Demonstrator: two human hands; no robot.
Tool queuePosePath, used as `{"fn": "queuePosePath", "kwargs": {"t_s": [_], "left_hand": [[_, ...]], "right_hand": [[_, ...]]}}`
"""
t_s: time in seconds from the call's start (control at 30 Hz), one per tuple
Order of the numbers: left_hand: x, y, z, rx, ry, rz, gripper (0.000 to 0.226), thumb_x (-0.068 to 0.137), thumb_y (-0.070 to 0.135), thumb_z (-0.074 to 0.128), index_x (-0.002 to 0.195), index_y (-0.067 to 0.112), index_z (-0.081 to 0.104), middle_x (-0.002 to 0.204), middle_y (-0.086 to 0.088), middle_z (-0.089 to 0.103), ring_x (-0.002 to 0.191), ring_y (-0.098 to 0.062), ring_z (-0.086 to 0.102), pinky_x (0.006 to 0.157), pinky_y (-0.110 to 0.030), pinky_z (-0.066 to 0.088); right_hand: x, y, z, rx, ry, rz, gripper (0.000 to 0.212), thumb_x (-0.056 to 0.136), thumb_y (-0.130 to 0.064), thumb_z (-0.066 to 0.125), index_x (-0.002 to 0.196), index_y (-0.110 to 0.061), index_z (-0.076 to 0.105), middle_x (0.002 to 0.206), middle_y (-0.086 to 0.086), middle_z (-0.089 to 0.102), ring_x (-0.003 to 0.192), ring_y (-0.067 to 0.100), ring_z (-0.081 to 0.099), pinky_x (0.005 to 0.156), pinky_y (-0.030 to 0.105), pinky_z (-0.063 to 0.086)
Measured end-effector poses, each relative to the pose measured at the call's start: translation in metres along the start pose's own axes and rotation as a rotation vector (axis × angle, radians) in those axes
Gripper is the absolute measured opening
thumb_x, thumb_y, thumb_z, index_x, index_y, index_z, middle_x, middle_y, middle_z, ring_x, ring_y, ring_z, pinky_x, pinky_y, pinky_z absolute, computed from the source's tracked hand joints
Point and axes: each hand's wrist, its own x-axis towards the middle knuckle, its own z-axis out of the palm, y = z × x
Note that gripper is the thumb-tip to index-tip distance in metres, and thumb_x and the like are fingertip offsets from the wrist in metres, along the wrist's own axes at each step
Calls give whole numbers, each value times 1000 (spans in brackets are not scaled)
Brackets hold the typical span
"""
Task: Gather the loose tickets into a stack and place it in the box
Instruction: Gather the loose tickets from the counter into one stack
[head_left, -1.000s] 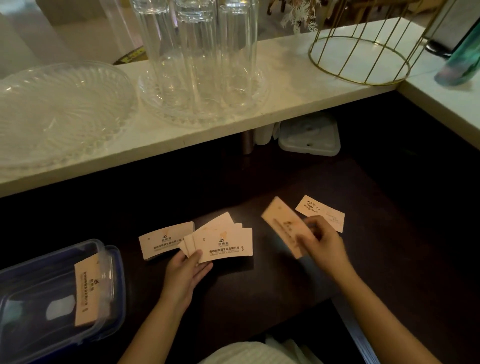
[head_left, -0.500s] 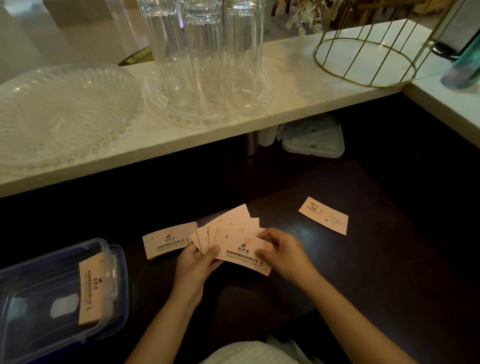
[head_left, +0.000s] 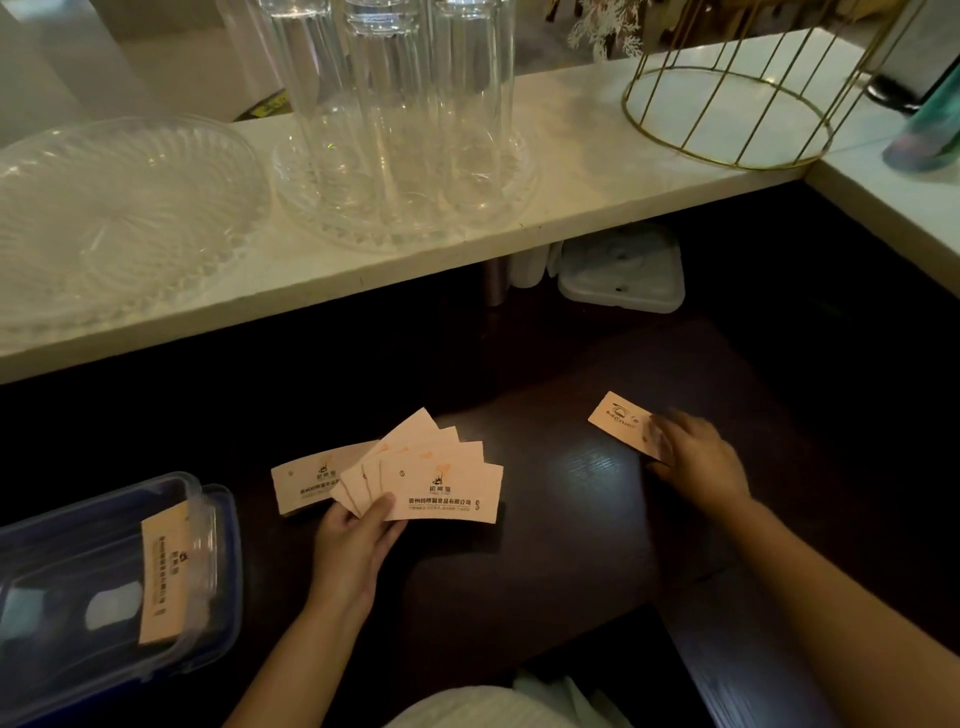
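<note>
My left hand (head_left: 353, 545) holds a fan of several pale orange tickets (head_left: 441, 483) just above the dark table. One loose ticket (head_left: 306, 478) lies flat behind the fan, partly covered by it. Far to the right, my right hand (head_left: 696, 462) rests its fingers on the near end of another loose ticket (head_left: 618, 415) on the table; whether it grips the ticket is unclear. A clear plastic box (head_left: 62, 519) with a blue rim sits at the lower left, and one ticket (head_left: 163, 571) lies on it.
A white shelf (head_left: 571, 171) runs above the dark table (head_left: 571, 519). On it stand a glass platter (head_left: 114, 218), tall glasses (head_left: 395, 104) on a glass dish, and a gold wire basket (head_left: 727, 104). A white lid (head_left: 623, 275) lies under the shelf.
My right hand added its ticket to the fan in my left hand, then let go and moved right onto the loose ticket there. The fan has spread wider.
</note>
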Motion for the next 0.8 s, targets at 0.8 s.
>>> {"fn": "queuePosePath", "kwargs": {"t_s": [0.8], "left_hand": [[-3,6,-11,-171,16,49,30,86,3,53,114,15,56,108,-7,66,101,-19,63,75,-29,57]], "right_hand": [[-58,-195,-30,915,-165,-119,44,74,-9,73,109,-26,54,91,-8,62,87,15,64,74,34,58]]}}
